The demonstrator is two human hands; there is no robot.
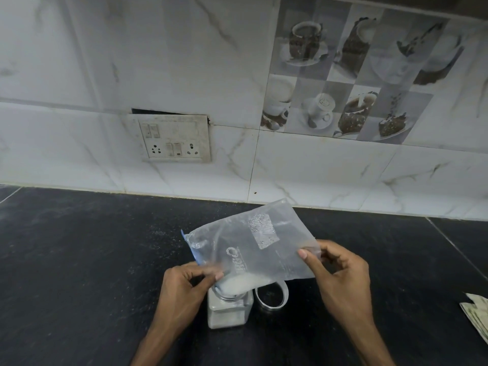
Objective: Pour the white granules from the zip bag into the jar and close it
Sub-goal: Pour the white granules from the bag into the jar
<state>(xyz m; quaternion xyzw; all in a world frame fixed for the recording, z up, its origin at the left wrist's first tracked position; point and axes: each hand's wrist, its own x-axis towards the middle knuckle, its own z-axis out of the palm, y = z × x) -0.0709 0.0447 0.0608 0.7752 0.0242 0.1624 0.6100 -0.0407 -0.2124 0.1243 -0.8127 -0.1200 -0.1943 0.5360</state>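
Note:
A clear zip bag [260, 241] with a blue zip edge is tilted over a square clear jar [229, 311] on the black counter. White granules [243, 283] sit bunched in the bag's lower corner, right at the jar's open mouth. The jar holds white granules in its lower part. My left hand [184, 289] pinches the bag's lower left corner beside the jar mouth. My right hand [340, 276] grips the bag's right corner and holds it higher. The jar's lid [272, 297] lies upside down on the counter, just right of the jar.
The black stone counter [79, 260] runs to a white marble-tiled wall at the back, with a switch and socket panel [174, 138] on it. Some folded paper [476, 313] lies at the counter's right edge.

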